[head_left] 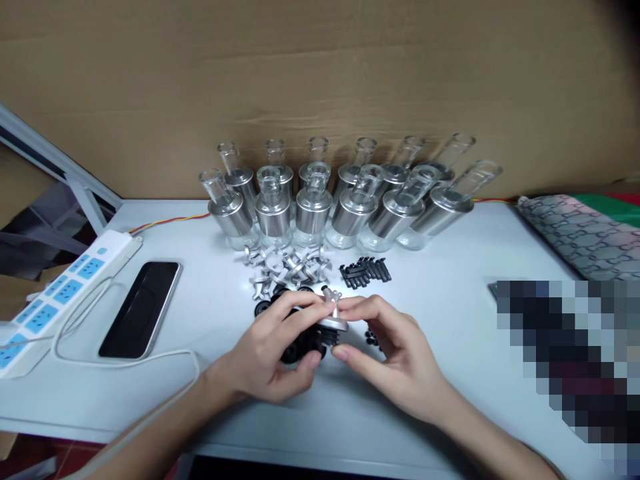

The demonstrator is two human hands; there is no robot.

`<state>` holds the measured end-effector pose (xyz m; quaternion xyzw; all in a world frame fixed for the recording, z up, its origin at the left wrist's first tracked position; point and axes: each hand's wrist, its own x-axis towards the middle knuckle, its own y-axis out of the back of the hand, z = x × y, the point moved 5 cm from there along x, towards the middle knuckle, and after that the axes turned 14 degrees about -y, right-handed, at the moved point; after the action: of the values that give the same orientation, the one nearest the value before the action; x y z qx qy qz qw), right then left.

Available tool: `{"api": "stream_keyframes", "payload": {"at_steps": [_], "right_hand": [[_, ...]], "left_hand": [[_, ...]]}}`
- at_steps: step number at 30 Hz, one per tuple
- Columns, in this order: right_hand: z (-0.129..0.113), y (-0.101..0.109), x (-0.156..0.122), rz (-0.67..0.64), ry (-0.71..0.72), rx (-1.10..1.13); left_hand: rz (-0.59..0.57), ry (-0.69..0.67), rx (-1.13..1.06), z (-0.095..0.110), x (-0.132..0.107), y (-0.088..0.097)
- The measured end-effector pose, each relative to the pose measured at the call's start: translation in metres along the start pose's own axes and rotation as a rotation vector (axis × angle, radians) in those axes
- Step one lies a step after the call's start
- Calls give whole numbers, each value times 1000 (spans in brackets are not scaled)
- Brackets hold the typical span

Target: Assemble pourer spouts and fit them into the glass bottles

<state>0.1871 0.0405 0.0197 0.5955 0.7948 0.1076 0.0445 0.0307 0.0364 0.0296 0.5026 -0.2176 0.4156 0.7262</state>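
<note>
Between my hands, above the front middle of the table, is a bottle pourer (334, 323) with a silver metal top and a black ribbed stopper below. My right hand (395, 357) pinches it, fingertips at the spout and thumb under the stopper. My left hand (273, 347) closes on it from the other side, its fingers on the metal top and its thumb low beside the stopper. Black round stoppers (293, 350) lie behind my left hand, partly hidden. Beyond them is a pile of silver spout tops (287, 267). Small black levers (367, 270) lie to its right.
Two rows of glass bottles (310, 210) with metal sleeves stand at the back against a cardboard wall (320, 80). At left are a phone (143, 310), a power strip (67, 290) and a white cable (125, 363). Small black pieces (371, 338) lie behind my right hand.
</note>
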Motion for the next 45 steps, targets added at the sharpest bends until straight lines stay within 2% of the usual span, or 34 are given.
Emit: {"api": "stream_keyframes", "payload": {"at_steps": [11,16,18,21,23,26,31,35,41,45], "right_hand": [[7,1,8,40,-22,-1],[-2,5,11,27,58,-159],[-6,17,12,142,49,-243],[-3,44,16,392,-29,-384],[5,54,22,434,-42,-558],[23,57,31,406,-65,-827],[41,42,33,258,-88,-1044],[39,36,29,214,-78,-1101],[37,37,30,228,-114,-1096],[38,35,30,237,-134,-1113]], "left_hand": [[-70,113,33,-5,-4,-4],[-40,100,44,-3,-4,-3],[-7,83,66,-2,-3,-2],[11,51,111,-2,-2,-3],[14,48,139,-2,-2,-4],[22,51,137,-2,-3,-4],[16,28,69,-1,-1,-6],[11,22,105,-1,-1,-6],[-1,26,174,1,1,-4],[31,22,164,0,0,-4]]}}
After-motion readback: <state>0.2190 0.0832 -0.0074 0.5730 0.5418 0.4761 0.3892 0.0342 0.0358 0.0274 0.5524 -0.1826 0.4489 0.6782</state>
